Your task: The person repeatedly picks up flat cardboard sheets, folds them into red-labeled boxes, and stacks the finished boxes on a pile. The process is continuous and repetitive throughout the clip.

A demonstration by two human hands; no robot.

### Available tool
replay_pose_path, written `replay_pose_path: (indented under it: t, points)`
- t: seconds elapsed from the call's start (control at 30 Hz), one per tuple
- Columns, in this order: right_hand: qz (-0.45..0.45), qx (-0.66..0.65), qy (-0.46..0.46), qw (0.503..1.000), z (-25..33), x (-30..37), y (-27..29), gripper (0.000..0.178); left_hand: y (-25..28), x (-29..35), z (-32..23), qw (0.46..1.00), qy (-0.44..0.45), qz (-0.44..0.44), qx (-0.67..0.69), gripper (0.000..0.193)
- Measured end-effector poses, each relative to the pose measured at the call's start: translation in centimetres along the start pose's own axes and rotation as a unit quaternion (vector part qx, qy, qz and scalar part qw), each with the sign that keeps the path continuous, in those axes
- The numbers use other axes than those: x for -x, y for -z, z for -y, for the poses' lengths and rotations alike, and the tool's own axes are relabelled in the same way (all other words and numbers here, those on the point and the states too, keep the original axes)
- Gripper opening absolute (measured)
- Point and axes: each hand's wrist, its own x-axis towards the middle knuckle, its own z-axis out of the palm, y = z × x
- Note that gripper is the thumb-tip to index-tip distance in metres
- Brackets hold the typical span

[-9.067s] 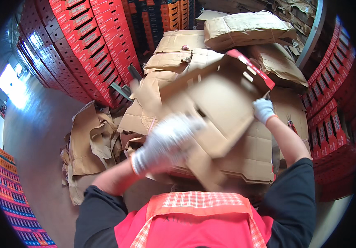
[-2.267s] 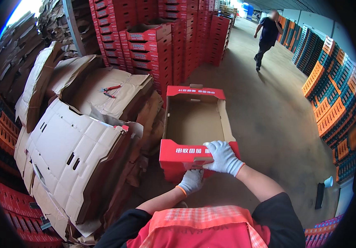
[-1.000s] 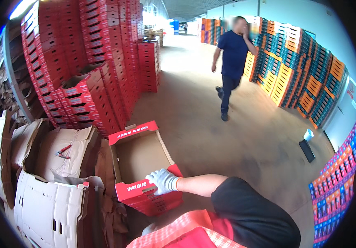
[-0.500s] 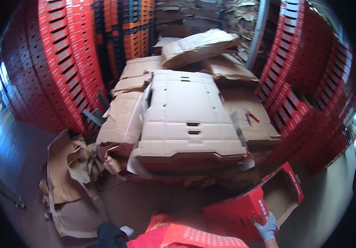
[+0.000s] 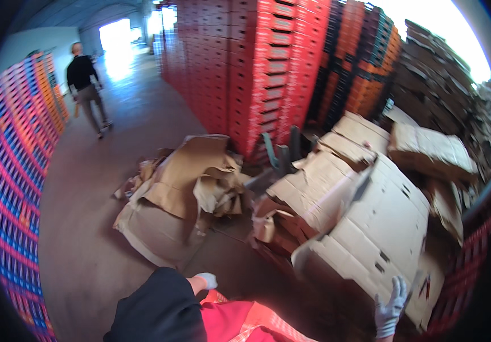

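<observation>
My right hand (image 5: 391,308), in a white glove, is raised with its fingers spread and nothing in it. It shows in front of the near right corner of a stack of flat cardboard blanks (image 5: 365,233), pale with slots; I cannot tell whether they touch. Close by, a red-handled hand tool (image 5: 425,286) like pliers or cutters lies on brown cardboard (image 5: 428,308). My left hand (image 5: 207,280), also gloved, is close to my body beside my dark sleeve (image 5: 154,310); its fingers cannot be made out. The red carton is out of view.
Torn brown cardboard (image 5: 183,188) is heaped on the floor ahead. Tall stacks of red cartons (image 5: 228,74) stand behind it, with orange and dark crates (image 5: 359,68) farther right. More stacked crates (image 5: 15,171) line the left. A person (image 5: 86,85) is in the aisle.
My view has swung left, bringing the aisle and the person into sight. My right hand has let go of the red carton and is now raised, fingers spread.
</observation>
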Motion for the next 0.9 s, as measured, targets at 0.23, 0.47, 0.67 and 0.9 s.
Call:
replay_pose_path:
  t: [0.23, 0.47, 0.67, 0.9]
  points:
    - [0.148, 0.127, -0.282, 0.939, -6.5, -10.7, -13.0, 0.062, 7.1, 2.6, -6.1, 0.965, -0.104, -0.204, 0.127, 0.054]
    - [0.056, 0.11, -0.247, 0.961, -9.7, -9.1, -15.9, 0.057, -5.9, 5.6, -1.4, 0.998, 0.007, -0.026, 0.052, 0.055]
    - [0.027, 0.095, -0.231, 0.968, -9.2, -9.1, -15.6, 0.054, -16.6, 8.0, 0.5, 0.987, 0.153, 0.02, 0.053, 0.046]
    - [0.02, 0.023, -0.237, 0.971, -6.3, -8.2, -13.8, 0.047, -14.2, 15.6, -14.1, 0.974, -0.018, -0.133, 0.183, 0.043]
